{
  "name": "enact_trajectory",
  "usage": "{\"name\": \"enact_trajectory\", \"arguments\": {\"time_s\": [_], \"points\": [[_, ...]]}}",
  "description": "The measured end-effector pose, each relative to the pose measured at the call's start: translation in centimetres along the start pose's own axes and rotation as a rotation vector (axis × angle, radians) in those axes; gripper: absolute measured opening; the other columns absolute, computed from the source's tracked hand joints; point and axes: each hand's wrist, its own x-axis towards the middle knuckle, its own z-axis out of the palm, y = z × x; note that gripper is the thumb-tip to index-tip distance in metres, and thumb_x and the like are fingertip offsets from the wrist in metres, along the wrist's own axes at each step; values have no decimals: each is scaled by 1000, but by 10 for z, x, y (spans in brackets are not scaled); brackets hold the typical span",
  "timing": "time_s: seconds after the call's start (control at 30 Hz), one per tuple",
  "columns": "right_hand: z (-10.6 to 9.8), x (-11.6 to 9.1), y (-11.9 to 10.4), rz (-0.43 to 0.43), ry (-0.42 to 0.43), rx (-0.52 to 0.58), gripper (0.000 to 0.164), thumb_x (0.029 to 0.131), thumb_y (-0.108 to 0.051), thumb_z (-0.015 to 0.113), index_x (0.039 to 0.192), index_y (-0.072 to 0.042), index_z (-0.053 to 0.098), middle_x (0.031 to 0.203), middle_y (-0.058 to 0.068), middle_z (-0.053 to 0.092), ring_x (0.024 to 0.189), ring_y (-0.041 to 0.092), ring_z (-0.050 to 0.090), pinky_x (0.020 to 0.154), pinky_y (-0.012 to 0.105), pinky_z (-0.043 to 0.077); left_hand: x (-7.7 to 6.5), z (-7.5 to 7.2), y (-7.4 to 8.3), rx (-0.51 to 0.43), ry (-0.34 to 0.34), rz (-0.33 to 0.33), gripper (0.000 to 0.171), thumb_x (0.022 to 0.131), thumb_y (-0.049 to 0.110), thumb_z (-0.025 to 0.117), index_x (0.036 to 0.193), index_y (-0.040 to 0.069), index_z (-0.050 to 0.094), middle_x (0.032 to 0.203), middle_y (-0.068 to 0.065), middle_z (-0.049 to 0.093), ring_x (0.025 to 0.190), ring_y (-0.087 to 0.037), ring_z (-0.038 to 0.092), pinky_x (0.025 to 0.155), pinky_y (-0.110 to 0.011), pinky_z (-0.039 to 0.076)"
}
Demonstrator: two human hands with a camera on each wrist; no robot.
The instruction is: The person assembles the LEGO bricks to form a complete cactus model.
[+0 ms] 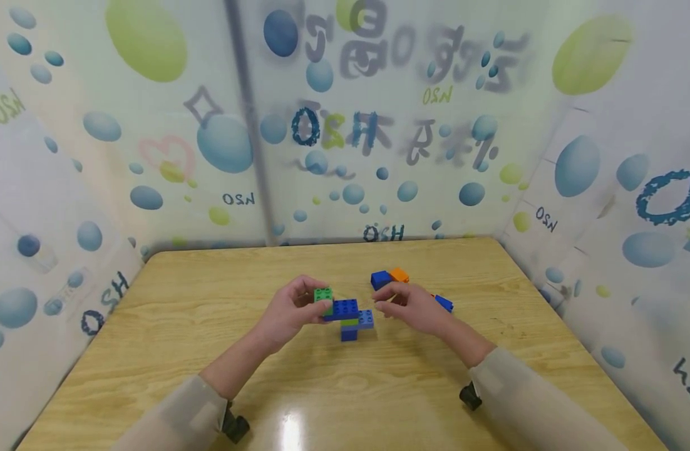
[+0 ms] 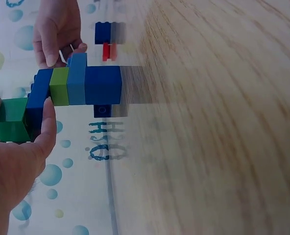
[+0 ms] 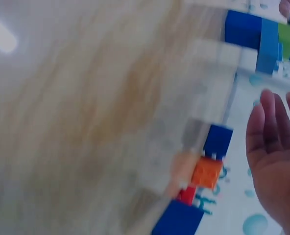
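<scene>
Green plastic sits in the left hand (image 1: 291, 311): the thumb lies on the near face of the green brick (image 1: 323, 294) and the fingers curl round behind it, clamped on that piece. In the left wrist view a digit of that hand also reaches the side of the long brick (image 1: 346, 306) beneath, which is dark blue. Both belong to the stack (image 3: 243, 29), standing on the wooden table (image 1: 238, 369) between the two hands; under the long brick come a lime brick (image 1: 349, 322), a light blue brick (image 1: 365, 319) jutting to the right, and a dark blue brick (image 1: 349, 334) at the foot. The right hand (image 1: 411, 305) faces the stack from the other side, fingers loosely bent, thumb and forefinger a little apart — its tips just beside the light blue brick, with a gap between. Both forearms slant in from the near corners, pale sleeves (image 1: 173, 413) ending above the wrists. Near the right hand, on the table's far right part, lie a blue brick (image 1: 381, 280), an orange brick (image 1: 399, 275), a red brick (image 3: 186, 195) and a second blue brick (image 1: 444, 304). Bubble-printed sheets (image 1: 353, 216) stand round the table.
</scene>
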Motion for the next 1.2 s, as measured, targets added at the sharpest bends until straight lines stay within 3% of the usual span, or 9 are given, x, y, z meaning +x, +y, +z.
{"name": "enact_trajectory", "arguments": {"time_s": [0.2,0.4,0.7,0.93,1.2], "points": [[-27,-1,14,20,142,-101,29,110,-33,70,127,-10,77,116,6,76,93,24,65,77,34,57,0,-1,0,-8,-10,4,36,104,11,76,136,0,62,113,-7,65,102,-21,66,86,-36,69],[-48,0,31,53,194,-220,24,109,-29,71,124,-11,77,119,10,77,96,26,67,77,33,58,1,-1,1,-18,-18,0,36,105,11,75,136,0,62,113,-7,65,103,-22,66,87,-36,69],[-62,2,52,150,132,-342,43,104,-28,78,137,-2,70,136,21,70,117,35,65,105,54,59,1,-2,0,-16,-26,-1,37,105,12,75,137,0,61,115,-7,65,104,-23,66,89,-39,69],[-60,3,58,203,86,-379,51,98,-29,85,137,-1,67,130,20,70,111,33,67,101,52,61,2,-3,-2,-2,-22,-6,37,105,14,76,137,2,62,118,-8,67,106,-22,68,90,-40,69],[-56,6,57,207,94,-362,44,102,-23,79,139,-4,67,127,17,73,108,30,67,96,47,61,3,-4,-3,-8,-23,-7,38,105,15,76,137,2,62,115,-8,66,105,-23,67,88,-37,69]]}}
